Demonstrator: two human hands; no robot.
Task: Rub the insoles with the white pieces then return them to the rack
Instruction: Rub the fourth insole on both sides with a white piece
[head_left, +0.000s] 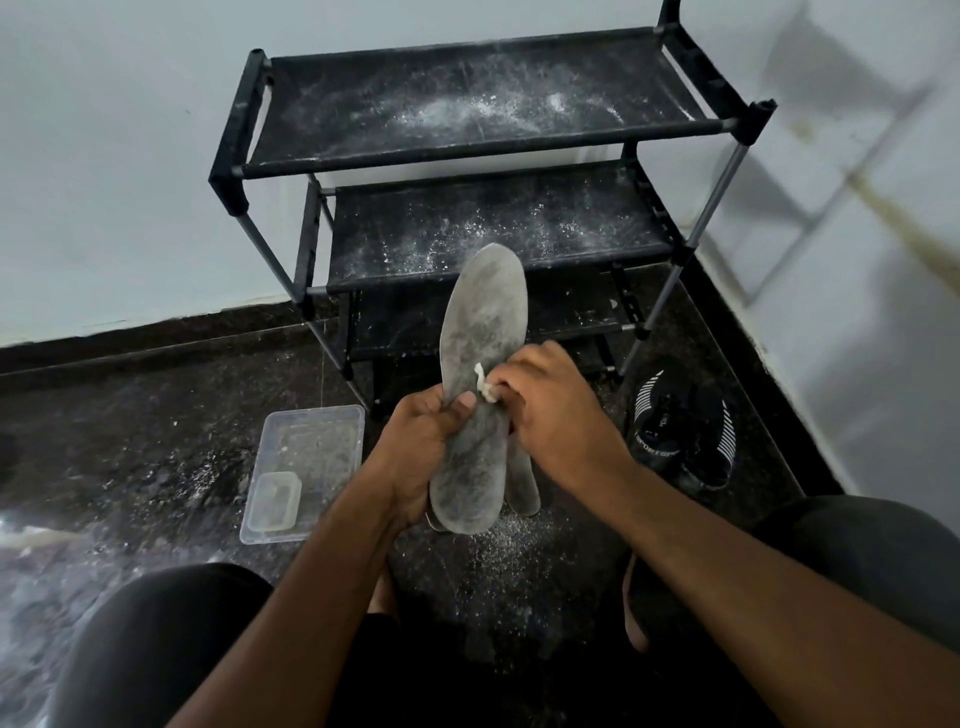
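A grey, dusty insole (483, 332) stands upright in front of me, toe up. My left hand (423, 452) grips it around the middle, thumb across its face. Part of a second insole (524, 483) shows behind the lower half of the first. My right hand (550, 410) pinches a small white piece (485, 387) against the insole's right edge. The black rack (467, 150) stands behind against the wall, its fabric shelves sprinkled with white powder and holding nothing.
A clear plastic tray (311, 467) with a smaller clear tub (274, 501) inside lies on the dark floor at my left. A black shoe with white stripes (685, 426) sits to the right by the wall. White crumbs dust the floor. My knees frame the bottom.
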